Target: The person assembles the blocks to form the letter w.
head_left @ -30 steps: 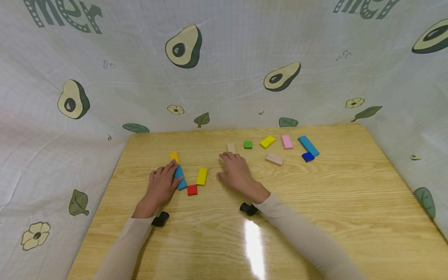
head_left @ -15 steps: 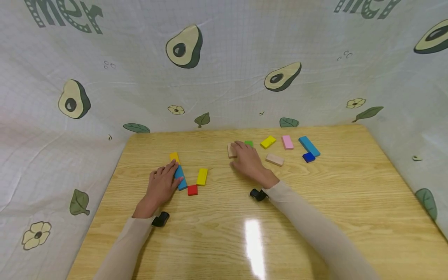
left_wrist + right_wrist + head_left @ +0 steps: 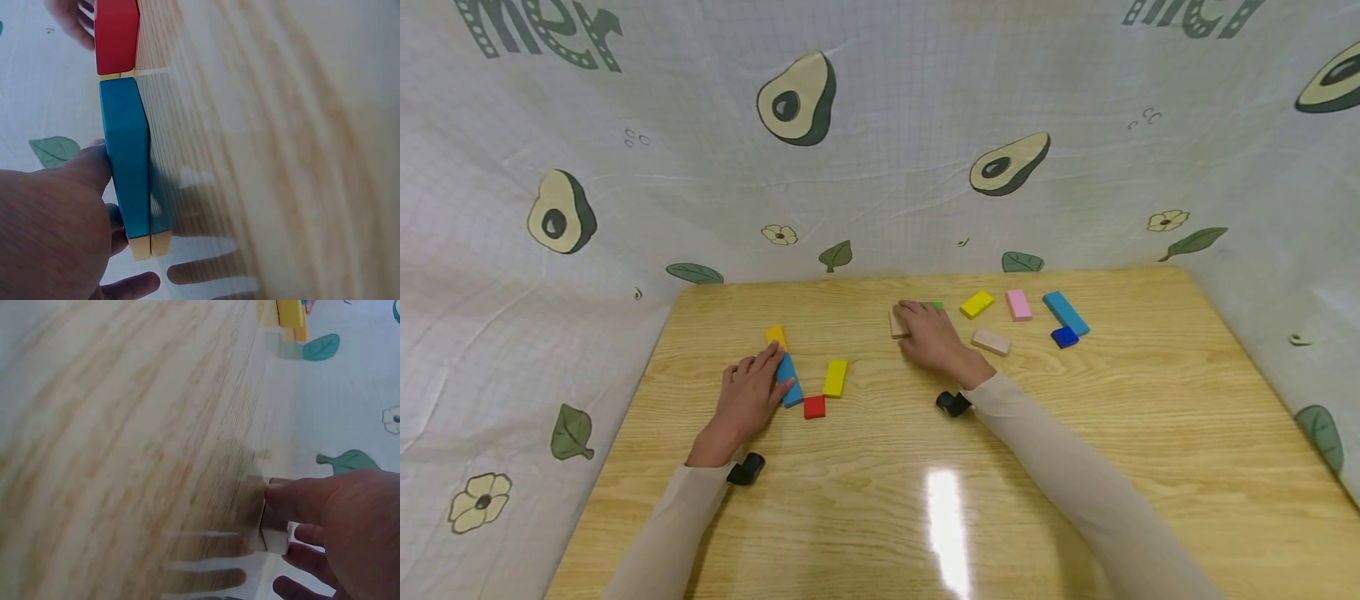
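Observation:
On the left, my left hand (image 3: 743,404) holds a long blue block (image 3: 792,393) between thumb and fingers, flat on the table. An orange block (image 3: 777,335) lies end to end with it at the far side, partly behind the fingertips. The red block (image 3: 814,407) sits by its near end, and a yellow block (image 3: 835,378) lies a little to the right. My right hand (image 3: 936,343) pinches a plain wooden block (image 3: 275,534), thumb on one side and fingers on the other. Behind the right knuckles, a green block (image 3: 936,305) is mostly hidden.
Right of the right hand lie another yellow block (image 3: 977,304), a second wooden block (image 3: 992,342), a pink block (image 3: 1018,305), a second long blue block (image 3: 1066,312) and a dark blue block (image 3: 1064,337). A patterned cloth (image 3: 895,183) hangs behind the table (image 3: 850,500).
My right hand has moved right and slightly away from me, from in front of the wooden block onto it, and now covers much of the green block. The left hand keeps its place.

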`<state>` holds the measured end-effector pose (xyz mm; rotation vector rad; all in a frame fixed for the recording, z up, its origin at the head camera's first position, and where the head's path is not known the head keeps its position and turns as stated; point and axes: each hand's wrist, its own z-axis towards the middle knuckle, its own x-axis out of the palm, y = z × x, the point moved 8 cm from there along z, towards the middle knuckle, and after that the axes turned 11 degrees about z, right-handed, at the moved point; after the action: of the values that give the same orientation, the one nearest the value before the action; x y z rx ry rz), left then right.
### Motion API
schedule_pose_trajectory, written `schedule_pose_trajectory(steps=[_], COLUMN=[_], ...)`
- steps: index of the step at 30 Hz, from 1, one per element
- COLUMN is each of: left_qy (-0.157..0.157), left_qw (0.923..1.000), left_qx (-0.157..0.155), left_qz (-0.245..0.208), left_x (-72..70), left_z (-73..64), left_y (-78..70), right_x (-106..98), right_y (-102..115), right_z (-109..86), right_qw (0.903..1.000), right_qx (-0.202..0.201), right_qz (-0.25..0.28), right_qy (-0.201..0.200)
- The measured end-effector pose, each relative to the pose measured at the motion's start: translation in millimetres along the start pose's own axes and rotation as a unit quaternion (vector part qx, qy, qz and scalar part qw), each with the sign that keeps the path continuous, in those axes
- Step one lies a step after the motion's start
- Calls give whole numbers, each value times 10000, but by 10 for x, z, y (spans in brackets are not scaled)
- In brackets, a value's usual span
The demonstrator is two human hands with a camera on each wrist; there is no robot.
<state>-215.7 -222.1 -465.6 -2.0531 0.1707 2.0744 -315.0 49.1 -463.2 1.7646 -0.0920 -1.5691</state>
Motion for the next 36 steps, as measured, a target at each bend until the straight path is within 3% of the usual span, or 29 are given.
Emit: schedule_pose_trajectory(steps=[10, 27, 36], left_qy=[-40, -38, -10], left_qw=[10000, 10000, 9999], left_qx=[5, 4, -21], left_qz=[12, -35, -115], left_x=[4, 3, -8], left_z=[-3, -4, -10], left_y=[0, 12, 7], right_x=[27, 271, 368], right_y=[64, 556, 670], right_z=[33, 97, 172], right_qw=[9997, 9994, 9994], right_qx=[-111, -312, -316], right_qz=[-180, 99, 130], right_qy=[-156, -98, -5])
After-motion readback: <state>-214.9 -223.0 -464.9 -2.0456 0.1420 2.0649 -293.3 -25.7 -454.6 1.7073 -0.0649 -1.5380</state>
